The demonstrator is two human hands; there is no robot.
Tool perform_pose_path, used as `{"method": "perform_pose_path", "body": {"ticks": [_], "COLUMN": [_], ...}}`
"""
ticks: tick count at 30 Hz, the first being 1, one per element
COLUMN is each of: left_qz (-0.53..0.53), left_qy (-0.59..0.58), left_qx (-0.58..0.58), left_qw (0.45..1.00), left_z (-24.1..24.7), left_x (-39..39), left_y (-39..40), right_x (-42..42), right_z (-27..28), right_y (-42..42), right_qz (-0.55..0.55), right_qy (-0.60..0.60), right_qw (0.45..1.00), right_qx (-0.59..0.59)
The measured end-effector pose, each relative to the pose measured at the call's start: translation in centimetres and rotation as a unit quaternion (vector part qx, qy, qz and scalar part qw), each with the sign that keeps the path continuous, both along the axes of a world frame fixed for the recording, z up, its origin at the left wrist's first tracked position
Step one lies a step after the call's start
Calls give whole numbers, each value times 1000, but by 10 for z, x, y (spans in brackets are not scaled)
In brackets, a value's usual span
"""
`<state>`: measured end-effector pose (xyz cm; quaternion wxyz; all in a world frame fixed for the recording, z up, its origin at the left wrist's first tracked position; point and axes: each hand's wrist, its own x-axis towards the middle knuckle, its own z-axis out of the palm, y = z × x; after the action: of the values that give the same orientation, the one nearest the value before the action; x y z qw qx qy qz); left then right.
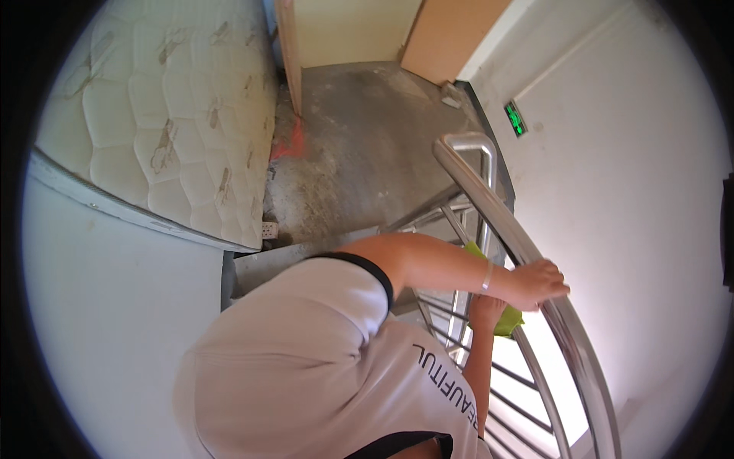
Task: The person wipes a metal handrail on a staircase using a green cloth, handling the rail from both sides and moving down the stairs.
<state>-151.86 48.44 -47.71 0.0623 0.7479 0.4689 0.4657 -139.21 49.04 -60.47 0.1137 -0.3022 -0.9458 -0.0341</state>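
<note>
My left hand (539, 285) grips the thick top handrail (519, 235) of a stainless steel stair railing, with a thin band on the wrist. Below and left of it, my right hand (487, 312) holds a green cloth (507, 322) against the lower rail (533, 361). The cloth wraps partly round that rail, and another part of it shows above my left forearm. My left arm crosses in front of the railing and hides some of it. The fingertips of my right hand are partly hidden.
A quilted, stained mattress (189, 126) leans upright at the left. Beyond the railing lies a dirty concrete floor (367, 126) with a red scrap (291, 142) by a wooden frame. A block (451, 94) lies near an orange-brown board (447, 40). A lit green exit sign (515, 119) hangs on the right wall.
</note>
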Motion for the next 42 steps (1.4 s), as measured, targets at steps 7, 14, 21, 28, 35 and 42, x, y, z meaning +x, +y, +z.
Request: {"method": "perform_pose_path", "body": {"ticks": [7,14,21,28,35,42], "left_qz": [-22,-44,185,262,13,-34], "left_qy": [-161,-220,95,-147,-93,-41], "left_qx": [-132,-404,-21,60,113,-46], "left_qw": [978,887,978,952,989,998], "left_z": [-91,-139,20,3,16,60], "left_x": [14,-38,-93,-22,18,31], "left_y": [-110,-138,-81,-7,9,13], "right_x": [80,27,-14,-29,51,96], "right_z": [61,68,103,109,117,219], "right_y": [-90,-93,-60,-43,-55,-70], "right_qz": [-203,-23,-29,-134,-218,-283], "right_qy": [277,242,374,604,509,500], "right_qw": [787,773,654,513,717,818], "right_qx": [-512,-587,-658,-595,-423,19]}}
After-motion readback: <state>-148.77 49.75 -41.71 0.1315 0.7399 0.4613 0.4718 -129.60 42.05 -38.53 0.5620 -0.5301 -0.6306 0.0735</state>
